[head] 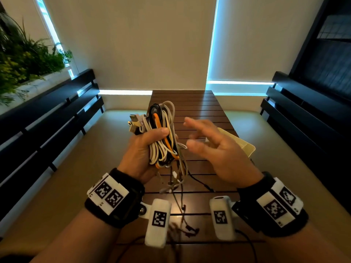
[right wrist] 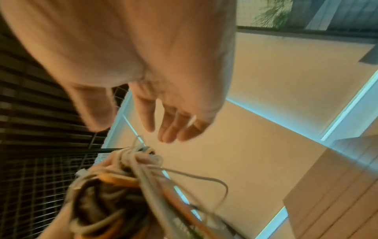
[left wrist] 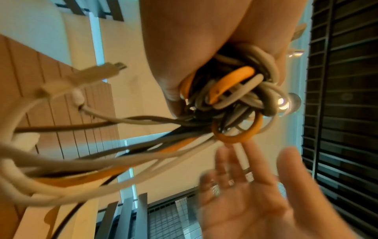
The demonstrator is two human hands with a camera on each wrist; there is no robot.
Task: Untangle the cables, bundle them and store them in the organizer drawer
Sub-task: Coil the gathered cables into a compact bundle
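My left hand (head: 144,147) grips a thick bundle of cables (head: 161,133), white, grey, black and orange, held upright above the table. USB plugs (head: 135,123) stick out at the bundle's upper left. Loose cable ends (head: 176,185) hang from the bundle down to the table. In the left wrist view the coiled cable loops (left wrist: 239,92) are packed in my left hand (left wrist: 184,64), and long strands trail away left. My right hand (head: 210,147) hovers just right of the bundle, fingers spread, holding nothing; the right wrist view shows its straight fingers (right wrist: 169,126) above the bundle (right wrist: 122,177).
A dark slatted wooden table (head: 191,103) lies below the hands. A cream plastic organizer drawer (head: 245,147) sits on it, partly hidden behind my right hand. Thin dark cables (head: 201,183) lie on the near table. Black benches (head: 47,118) flank both sides; plants stand far left.
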